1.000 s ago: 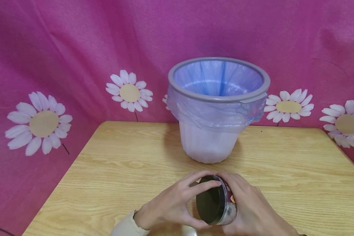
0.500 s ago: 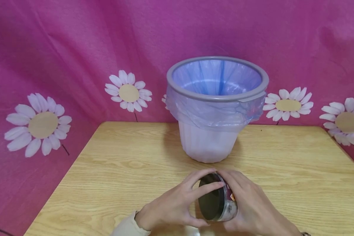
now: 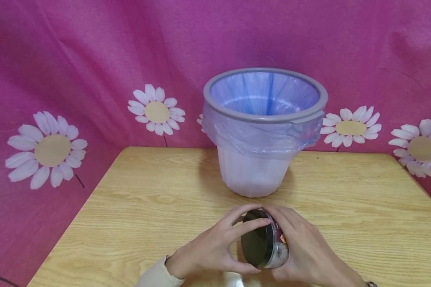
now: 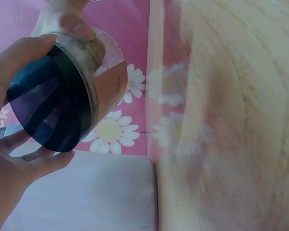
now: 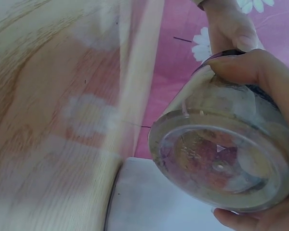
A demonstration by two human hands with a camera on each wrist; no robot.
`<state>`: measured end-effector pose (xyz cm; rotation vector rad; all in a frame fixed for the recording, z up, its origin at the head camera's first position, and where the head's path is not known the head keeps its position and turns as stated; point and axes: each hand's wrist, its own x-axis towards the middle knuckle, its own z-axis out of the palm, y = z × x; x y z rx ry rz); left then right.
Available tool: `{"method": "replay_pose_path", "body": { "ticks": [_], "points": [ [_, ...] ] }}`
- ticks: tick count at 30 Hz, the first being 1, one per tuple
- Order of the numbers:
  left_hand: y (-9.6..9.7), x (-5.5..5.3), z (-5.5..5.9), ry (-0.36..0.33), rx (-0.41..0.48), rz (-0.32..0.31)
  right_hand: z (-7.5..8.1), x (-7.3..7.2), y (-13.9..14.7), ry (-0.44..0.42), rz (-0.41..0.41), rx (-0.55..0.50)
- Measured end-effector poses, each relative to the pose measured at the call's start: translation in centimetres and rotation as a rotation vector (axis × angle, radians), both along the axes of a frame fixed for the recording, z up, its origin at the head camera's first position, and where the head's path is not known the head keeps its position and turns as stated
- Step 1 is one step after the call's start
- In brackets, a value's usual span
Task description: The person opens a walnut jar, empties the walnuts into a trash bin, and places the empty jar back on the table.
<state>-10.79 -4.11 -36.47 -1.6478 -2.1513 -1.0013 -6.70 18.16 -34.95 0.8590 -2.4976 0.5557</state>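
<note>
A clear jar (image 3: 280, 255) with a black lid (image 3: 255, 241) and a maroon label lies tilted on its side between my two hands. My left hand (image 3: 215, 243) holds the lid's edge, its fingers along the top and the thumb underneath. Curved round the jar's body from the other side is my right hand (image 3: 305, 245). In the left wrist view the dark, shiny face of the lid (image 4: 53, 101) turns toward the left palm. The right wrist view shows the round see-through base of the jar (image 5: 216, 159), with the right thumb across its side.
Just beyond the hands stands a white bin (image 3: 254, 175) with a grey rim (image 3: 265, 118) and a bluish bag folded over it. It is on a wood-grain table (image 3: 158, 207). A magenta cloth (image 3: 104, 48) with white daisies hangs behind and at the sides.
The jar and both hands have shifted very slightly up in the head view. Both hands keep their hold on the jar and lid.
</note>
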Motion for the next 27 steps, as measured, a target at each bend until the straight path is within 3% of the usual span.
{"method": "replay_pose_path", "body": {
  "ticks": [13,22,27],
  "points": [
    [0.0,0.02,0.12,-0.016,0.038,0.003,-0.12,0.07,0.12,-0.026,-0.02,0.006],
    [0.11,0.04,-0.01,0.071,0.041,0.035,0.17,0.48,-0.02,-0.106,-0.058,0.009],
    [0.05,0.1,0.0,0.1,0.017,0.053,0.23,0.6,-0.13,-0.097,-0.07,-0.005]
  ]
}}
